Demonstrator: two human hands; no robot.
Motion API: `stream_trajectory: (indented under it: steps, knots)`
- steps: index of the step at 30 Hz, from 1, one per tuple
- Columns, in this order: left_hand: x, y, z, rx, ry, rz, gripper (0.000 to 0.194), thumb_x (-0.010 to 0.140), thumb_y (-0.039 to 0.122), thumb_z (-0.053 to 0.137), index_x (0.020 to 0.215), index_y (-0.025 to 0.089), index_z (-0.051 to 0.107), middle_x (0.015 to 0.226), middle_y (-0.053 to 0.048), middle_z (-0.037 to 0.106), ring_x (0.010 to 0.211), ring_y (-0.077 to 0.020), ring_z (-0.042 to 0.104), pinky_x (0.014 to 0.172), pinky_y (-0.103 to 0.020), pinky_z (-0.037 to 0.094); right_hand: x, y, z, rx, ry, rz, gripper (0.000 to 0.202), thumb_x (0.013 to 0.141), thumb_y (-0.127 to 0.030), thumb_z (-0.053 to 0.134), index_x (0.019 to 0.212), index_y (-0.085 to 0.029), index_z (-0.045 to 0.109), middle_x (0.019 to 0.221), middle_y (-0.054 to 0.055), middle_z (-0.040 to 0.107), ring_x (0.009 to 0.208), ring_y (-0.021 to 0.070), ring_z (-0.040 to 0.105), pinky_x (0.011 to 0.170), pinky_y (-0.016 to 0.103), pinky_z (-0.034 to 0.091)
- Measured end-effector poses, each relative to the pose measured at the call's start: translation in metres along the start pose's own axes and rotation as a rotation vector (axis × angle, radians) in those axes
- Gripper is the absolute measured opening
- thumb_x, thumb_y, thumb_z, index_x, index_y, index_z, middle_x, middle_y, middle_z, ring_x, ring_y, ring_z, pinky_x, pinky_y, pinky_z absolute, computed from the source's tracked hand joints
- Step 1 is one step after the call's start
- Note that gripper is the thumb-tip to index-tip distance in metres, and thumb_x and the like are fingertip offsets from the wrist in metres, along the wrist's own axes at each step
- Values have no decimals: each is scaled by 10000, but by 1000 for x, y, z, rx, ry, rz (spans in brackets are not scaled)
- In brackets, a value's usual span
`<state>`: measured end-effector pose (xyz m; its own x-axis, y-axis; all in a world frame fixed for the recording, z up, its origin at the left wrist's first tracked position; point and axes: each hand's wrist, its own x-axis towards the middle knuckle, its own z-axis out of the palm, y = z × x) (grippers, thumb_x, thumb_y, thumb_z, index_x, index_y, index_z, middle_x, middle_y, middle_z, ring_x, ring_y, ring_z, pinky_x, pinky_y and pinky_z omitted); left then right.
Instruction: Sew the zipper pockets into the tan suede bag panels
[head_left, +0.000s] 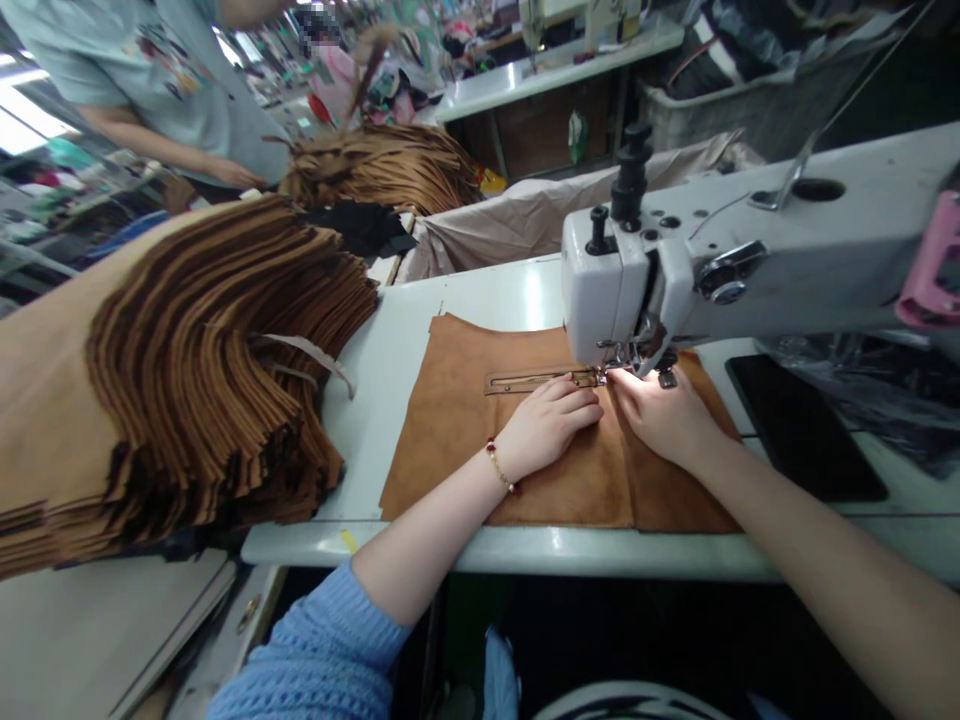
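A brown leather panel (450, 440) lies flat on the sewing machine bed, with a zipper (536, 380) set in a stitched rectangular slot. My left hand (551, 425) rests on the panel just below the zipper, fingers stretched toward the presser foot (602, 376). On the other side of the foot, my right hand (664, 410) presses on the panel, its fingertips close to the needle area and partly hidden by the machine head. A fold runs down the panel between the hands. The white sewing machine (607, 285) stands over the zipper's right end.
A tall stack of brown leather pieces (202, 350) sits at the left, a pale strip (311, 355) across it. A black phone (802, 425) and plastic bag (870, 390) lie at the right. Behind, a person in a light shirt (180, 90) stands near more brown pieces (382, 165).
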<state>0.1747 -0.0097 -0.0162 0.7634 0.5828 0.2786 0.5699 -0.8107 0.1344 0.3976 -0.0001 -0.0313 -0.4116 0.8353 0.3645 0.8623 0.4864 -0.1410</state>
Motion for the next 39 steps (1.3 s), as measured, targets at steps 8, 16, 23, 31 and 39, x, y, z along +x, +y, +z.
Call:
stream_trajectory:
  steps: [8,16,23,31,39]
  knots:
    - [5,-8,-9,27,-90,120,298,1053,230,428,1256,195,643,1300,-58,666,1219,-219,547,1110,-386,445,-55,2,-19,309,-62,-245,453,987,-148,433,1432,-161,520,1431,94,582,1333,206,511,1163,403,398]
    - [34,-20,-23,80,-272,303,235,1026,209,460,1104,189,681,1109,-83,696,1089,-233,580,1049,-381,458,-60,5,-12,263,-74,-309,544,966,-142,463,1508,-193,451,1511,52,535,1371,244,478,1153,478,424]
    - [9,-2,-17,-39,-139,106,295,993,135,452,1221,164,637,1290,-91,647,1204,-235,553,1100,-410,474,-65,7,-16,343,-56,-327,499,940,-105,478,1429,-180,538,1438,58,603,1371,226,485,1187,488,388]
    - [-20,35,-7,-139,-75,-105,331,994,114,430,1275,191,587,1486,-84,546,1426,-254,435,1238,-563,323,-65,9,-35,208,-50,-368,346,923,-150,533,1238,-155,676,1270,124,676,1169,264,621,1049,475,502]
    - [-21,35,-6,-140,-72,-127,394,1027,177,433,1388,249,573,1449,-66,575,1398,-237,463,1225,-532,351,-69,20,-49,353,-208,-605,382,907,-186,573,1256,-295,681,1293,81,646,1195,245,592,1051,494,476]
